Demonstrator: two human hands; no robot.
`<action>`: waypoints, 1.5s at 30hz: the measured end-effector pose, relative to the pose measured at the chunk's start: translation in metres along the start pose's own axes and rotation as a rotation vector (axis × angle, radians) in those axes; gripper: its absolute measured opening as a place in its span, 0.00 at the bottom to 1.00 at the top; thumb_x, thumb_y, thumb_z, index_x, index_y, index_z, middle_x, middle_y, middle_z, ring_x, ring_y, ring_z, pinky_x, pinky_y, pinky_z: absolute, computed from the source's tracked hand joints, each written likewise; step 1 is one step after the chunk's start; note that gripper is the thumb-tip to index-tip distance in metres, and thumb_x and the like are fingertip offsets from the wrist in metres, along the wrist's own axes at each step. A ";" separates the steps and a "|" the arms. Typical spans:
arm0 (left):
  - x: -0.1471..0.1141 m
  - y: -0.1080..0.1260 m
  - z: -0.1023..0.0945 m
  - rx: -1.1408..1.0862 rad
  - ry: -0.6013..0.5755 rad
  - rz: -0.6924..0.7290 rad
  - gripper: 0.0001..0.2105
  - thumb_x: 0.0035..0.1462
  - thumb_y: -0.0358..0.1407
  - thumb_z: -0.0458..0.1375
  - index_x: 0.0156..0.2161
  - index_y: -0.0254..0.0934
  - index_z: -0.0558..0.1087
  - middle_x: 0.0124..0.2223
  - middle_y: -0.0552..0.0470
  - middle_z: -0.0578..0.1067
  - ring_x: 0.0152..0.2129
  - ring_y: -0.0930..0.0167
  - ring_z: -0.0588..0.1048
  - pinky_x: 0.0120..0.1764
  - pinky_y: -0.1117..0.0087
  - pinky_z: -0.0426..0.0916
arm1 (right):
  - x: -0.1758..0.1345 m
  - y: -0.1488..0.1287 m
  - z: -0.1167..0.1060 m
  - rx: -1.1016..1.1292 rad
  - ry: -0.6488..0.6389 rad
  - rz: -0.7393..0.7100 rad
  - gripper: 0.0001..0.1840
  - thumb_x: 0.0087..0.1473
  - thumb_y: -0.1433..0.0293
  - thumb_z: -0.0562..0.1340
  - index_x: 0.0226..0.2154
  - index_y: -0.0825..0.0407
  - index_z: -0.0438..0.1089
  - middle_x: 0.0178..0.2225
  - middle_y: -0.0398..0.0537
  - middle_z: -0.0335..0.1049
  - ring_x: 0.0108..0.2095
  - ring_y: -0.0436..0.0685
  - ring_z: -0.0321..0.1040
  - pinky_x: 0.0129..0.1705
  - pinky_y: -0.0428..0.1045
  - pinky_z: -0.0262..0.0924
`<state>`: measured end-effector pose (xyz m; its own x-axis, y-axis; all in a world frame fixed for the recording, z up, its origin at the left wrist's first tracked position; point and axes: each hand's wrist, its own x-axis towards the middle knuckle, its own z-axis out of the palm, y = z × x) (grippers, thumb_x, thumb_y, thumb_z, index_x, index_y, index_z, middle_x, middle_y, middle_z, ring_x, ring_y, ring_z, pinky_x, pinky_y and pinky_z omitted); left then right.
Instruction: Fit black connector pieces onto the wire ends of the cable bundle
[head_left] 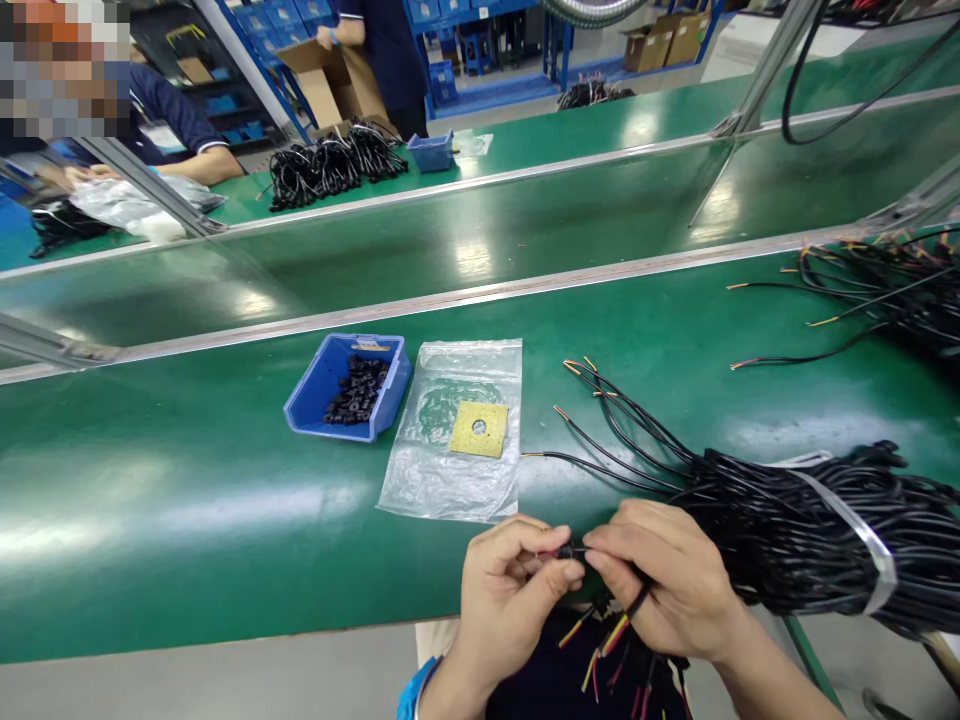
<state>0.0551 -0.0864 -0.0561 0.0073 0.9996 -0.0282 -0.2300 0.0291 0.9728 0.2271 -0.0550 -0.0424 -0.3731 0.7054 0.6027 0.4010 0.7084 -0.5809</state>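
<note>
At the table's front edge, my left hand [514, 590] pinches a small black fitting [568, 551] between thumb and fingertips. My right hand [667, 575] is closed on a thin black cable right beside it, and the fingertips of both hands almost meet. Whether the cable passes through the fitting is hidden by my fingers. Below the right hand hang several cable ends with yellow and red wires [619, 635]. To the right lies a thick bundle of black cables [810, 530] bound with a pale band [855, 530]; its stripped ends point left.
A blue bin [300, 415] holds many small black parts [360, 390]. Beside it, a yellow square pad [480, 430] with a hole rests on a clear plastic bag [435, 490]. More cables [892, 290] lie at far right. Across the rail, two people work near cable bundles [330, 165].
</note>
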 end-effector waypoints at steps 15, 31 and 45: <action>0.002 0.002 0.006 0.164 -0.020 0.087 0.07 0.49 0.29 0.69 0.34 0.43 0.83 0.26 0.52 0.80 0.20 0.72 0.76 0.24 0.74 0.72 | 0.002 0.000 -0.004 0.113 -0.143 0.021 0.11 0.59 0.77 0.55 0.26 0.53 0.66 0.19 0.40 0.58 0.21 0.49 0.54 0.25 0.47 0.47; 0.001 -0.001 0.007 0.077 0.006 -0.016 0.04 0.49 0.29 0.68 0.33 0.35 0.80 0.28 0.52 0.75 0.20 0.73 0.76 0.24 0.73 0.72 | 0.001 0.004 -0.003 0.110 -0.125 0.098 0.07 0.59 0.78 0.56 0.31 0.54 0.67 0.25 0.44 0.63 0.26 0.51 0.58 0.29 0.48 0.52; 0.005 0.004 0.010 0.306 -0.005 0.121 0.02 0.49 0.28 0.69 0.29 0.34 0.80 0.25 0.51 0.77 0.21 0.74 0.73 0.25 0.77 0.67 | -0.007 0.006 0.001 0.096 -0.159 0.066 0.07 0.59 0.79 0.55 0.32 0.54 0.66 0.24 0.43 0.61 0.25 0.50 0.57 0.27 0.47 0.51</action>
<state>0.0640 -0.0812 -0.0497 0.0023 0.9957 0.0926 0.0740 -0.0925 0.9930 0.2317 -0.0552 -0.0504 -0.4794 0.7401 0.4716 0.3499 0.6540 -0.6707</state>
